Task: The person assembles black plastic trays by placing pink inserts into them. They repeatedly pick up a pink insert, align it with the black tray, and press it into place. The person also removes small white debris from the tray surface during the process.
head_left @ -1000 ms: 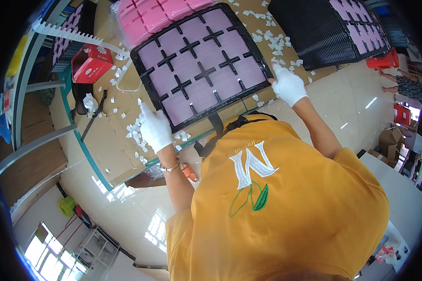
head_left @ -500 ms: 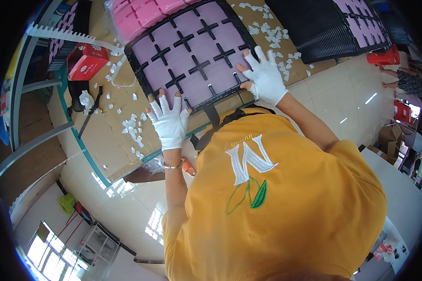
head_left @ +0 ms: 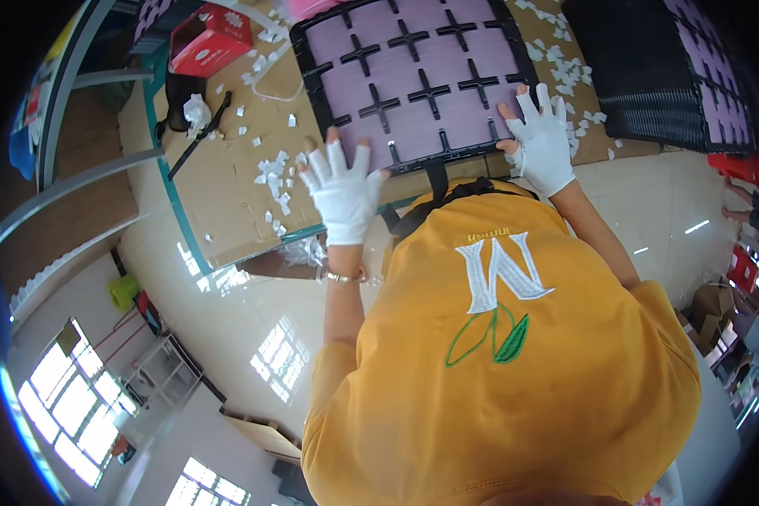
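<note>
1. On the cardboard-covered table [head_left: 228,202] lies the mat [head_left: 413,76]: a flat sheet of pale purple squares set in a black frame, with black cross-shaped pieces at the junctions.
2. The left hand [head_left: 343,192], in a white fingerless glove, rests at the mat's near left corner, fingers spread apart and flat, gripping nothing.
3. The right hand [head_left: 541,143], gloved alike, lies on the near right corner, fingers splayed and pressed down.
4. White scraps [head_left: 271,173] litter the table beside the mat.
5. A red box [head_left: 211,38] stands at the far left.
</note>
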Demonstrator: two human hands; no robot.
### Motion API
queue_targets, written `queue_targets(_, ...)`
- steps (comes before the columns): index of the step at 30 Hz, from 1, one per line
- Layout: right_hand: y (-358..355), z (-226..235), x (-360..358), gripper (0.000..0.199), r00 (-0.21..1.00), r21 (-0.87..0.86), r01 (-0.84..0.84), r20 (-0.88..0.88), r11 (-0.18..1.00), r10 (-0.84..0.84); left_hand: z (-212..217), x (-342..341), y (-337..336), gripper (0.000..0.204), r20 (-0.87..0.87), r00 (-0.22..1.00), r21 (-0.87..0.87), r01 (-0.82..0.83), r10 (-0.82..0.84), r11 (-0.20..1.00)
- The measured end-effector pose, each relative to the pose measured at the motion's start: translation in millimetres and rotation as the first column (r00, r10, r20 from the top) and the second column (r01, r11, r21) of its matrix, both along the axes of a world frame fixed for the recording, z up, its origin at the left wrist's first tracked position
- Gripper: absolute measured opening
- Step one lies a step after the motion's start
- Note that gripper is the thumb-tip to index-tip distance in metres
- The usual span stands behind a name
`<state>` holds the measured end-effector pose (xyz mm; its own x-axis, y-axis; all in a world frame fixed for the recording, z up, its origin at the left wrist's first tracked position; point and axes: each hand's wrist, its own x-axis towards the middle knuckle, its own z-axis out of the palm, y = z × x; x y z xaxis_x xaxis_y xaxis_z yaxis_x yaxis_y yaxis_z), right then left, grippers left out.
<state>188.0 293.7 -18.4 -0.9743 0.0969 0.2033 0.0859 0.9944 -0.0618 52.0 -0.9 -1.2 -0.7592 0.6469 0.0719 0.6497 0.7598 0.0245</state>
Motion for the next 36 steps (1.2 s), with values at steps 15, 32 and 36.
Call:
queue_targets(15,56,30,-117,0.059,0.997,0.166,-0.036,-0.058,0.986,0.046,-5,-118,48,0.063,-0.112,0.994,0.054,0.023,-0.017,0.998)
queue_targets(32,90,14,-164,0.065,0.982,0.321,-0.036,0.185,0.946,-0.025,-21,-173,75,0.062,-0.237,0.958,-0.245,0.101,-0.160,0.964)
queue_targets(36,88,21,-162,0.065,0.984,0.354,0.040,0.151,0.935,-0.100,-19,-175,73,0.055,-0.275,0.953,-0.211,0.069,-0.127,0.975)
